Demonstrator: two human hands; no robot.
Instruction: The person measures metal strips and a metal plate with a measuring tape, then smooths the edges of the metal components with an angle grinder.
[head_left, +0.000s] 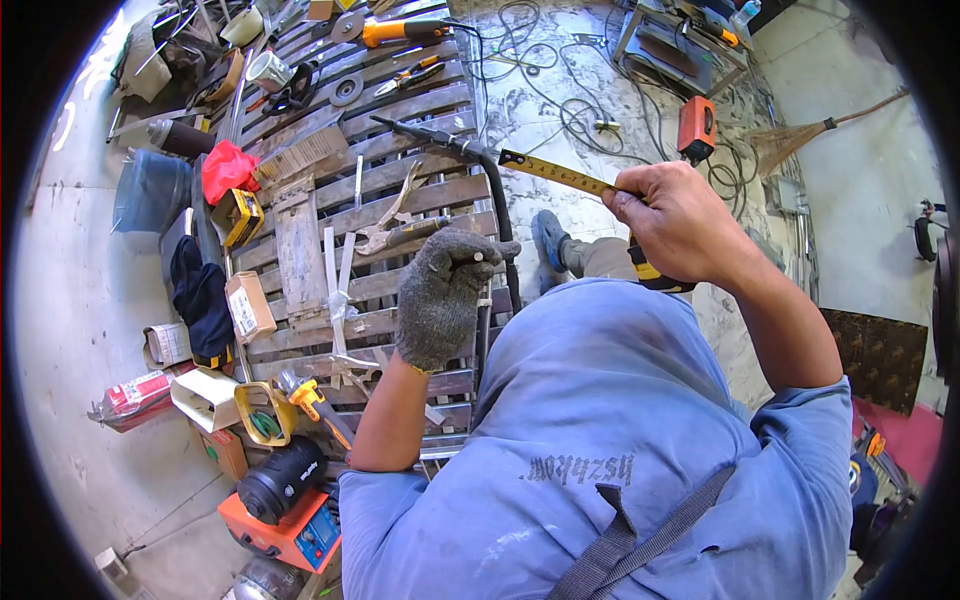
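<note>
My left hand (pixel 445 290), in a dark grey knitted glove, is closed over the slatted bench, with a small rod end showing between its fingers. My bare right hand (pixel 675 215) is closed on a tape measure (pixel 655 272), whose black and yellow case shows under the palm. Its yellow blade (pixel 560 176) sticks out to the left from between thumb and fingers, the free end near a black welding torch (pixel 440 137). Left of the torch, locking pliers (pixel 395 215) and a hammer (pixel 415 232) lie on the slats.
An angle grinder (pixel 400 32) lies at the bench's far end. Boxes, a red bag (pixel 228 172) and an orange machine (pixel 290 530) line the left side. Cables (pixel 590 115) coil on the floor ahead, near an orange case (pixel 697 128) and a broom (pixel 790 140).
</note>
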